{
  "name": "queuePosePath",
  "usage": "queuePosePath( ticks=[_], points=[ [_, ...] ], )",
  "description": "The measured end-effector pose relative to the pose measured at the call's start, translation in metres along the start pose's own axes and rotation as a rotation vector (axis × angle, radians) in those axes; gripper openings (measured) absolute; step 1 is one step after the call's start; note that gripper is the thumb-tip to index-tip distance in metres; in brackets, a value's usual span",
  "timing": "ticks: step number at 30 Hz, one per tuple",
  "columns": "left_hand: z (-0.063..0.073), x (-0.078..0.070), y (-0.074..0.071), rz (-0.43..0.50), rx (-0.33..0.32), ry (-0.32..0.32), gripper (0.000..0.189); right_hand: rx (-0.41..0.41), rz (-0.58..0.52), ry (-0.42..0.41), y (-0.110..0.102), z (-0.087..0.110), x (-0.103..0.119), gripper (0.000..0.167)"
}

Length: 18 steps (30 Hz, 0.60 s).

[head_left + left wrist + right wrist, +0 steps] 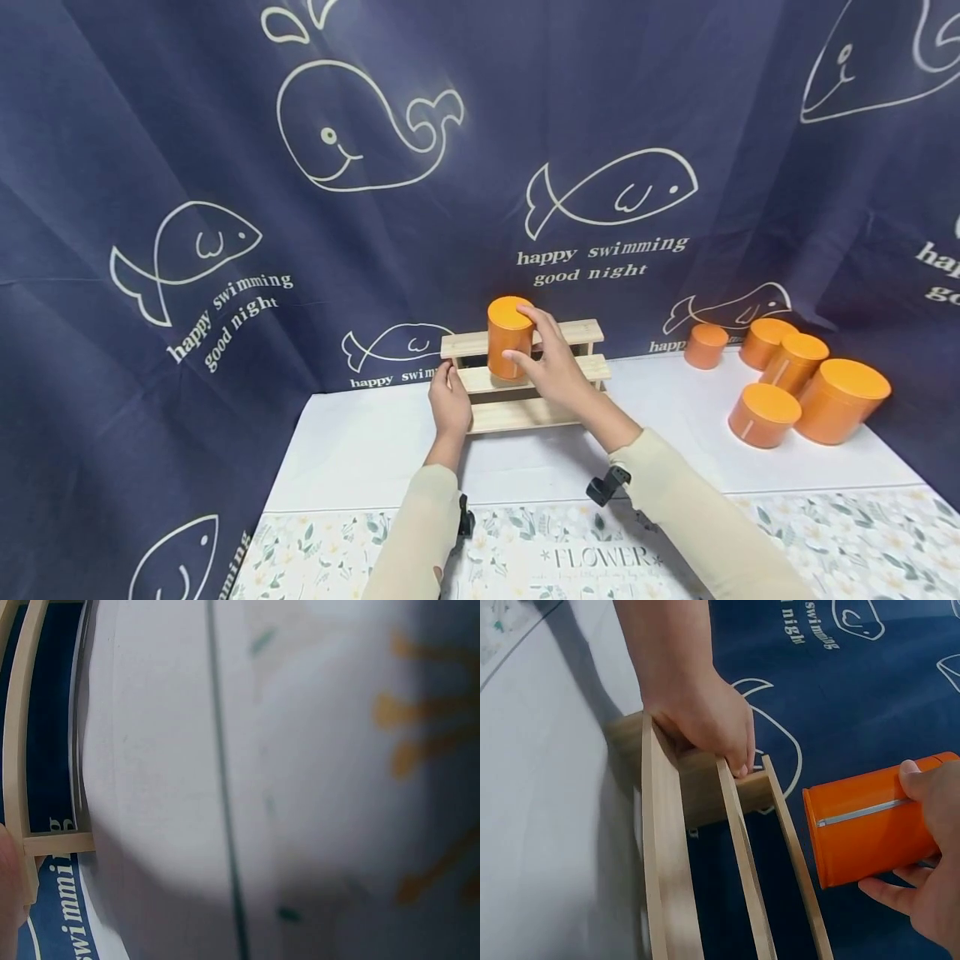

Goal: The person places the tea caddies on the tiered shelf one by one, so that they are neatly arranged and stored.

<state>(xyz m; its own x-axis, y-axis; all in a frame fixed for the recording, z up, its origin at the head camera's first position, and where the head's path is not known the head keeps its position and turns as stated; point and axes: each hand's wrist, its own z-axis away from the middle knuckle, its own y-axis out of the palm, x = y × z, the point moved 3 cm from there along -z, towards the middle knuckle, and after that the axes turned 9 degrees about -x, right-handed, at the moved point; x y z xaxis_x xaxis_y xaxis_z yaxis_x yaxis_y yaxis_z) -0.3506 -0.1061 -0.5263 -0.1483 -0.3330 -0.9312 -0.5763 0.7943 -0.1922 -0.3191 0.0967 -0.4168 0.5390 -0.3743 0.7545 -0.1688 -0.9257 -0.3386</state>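
A three-step wooden display rack point(517, 416) stands on the white tabletop against the curtain. My left hand point(451, 406) grips its left end, fingers bent over the slats, as the right wrist view also shows. Between thumb and fingers, my right hand point(561, 371) holds a tall orange canister point(507, 343) upright by its right side, near the rack's upper steps. In the right wrist view the canister point(870, 821) appears apart from the top slat, with a silvery strip along its side. Only the edge of the left hand point(9, 889) enters the left wrist view.
Several orange lidded canisters of different sizes, among them a wide one point(840, 400) and a small one point(706, 346), stand on the table's right side. A navy curtain point(480, 233) with whale and fish drawings hangs behind. Floral cloth point(330, 550) covers the front.
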Motion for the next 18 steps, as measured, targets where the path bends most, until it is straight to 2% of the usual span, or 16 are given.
queuePosePath(
  ticks=[7, 18],
  points=[
    [0.001, -0.001, -0.001, 0.010, -0.002, -0.008, 0.036, 0.013, -0.004, -0.007, 0.015, -0.009, 0.004, 0.077],
    [0.002, -0.001, 0.000, 0.007, -0.005, -0.016, 0.036, 0.001, -0.015, -0.004, 0.038, -0.023, -0.002, 0.080]
  ],
)
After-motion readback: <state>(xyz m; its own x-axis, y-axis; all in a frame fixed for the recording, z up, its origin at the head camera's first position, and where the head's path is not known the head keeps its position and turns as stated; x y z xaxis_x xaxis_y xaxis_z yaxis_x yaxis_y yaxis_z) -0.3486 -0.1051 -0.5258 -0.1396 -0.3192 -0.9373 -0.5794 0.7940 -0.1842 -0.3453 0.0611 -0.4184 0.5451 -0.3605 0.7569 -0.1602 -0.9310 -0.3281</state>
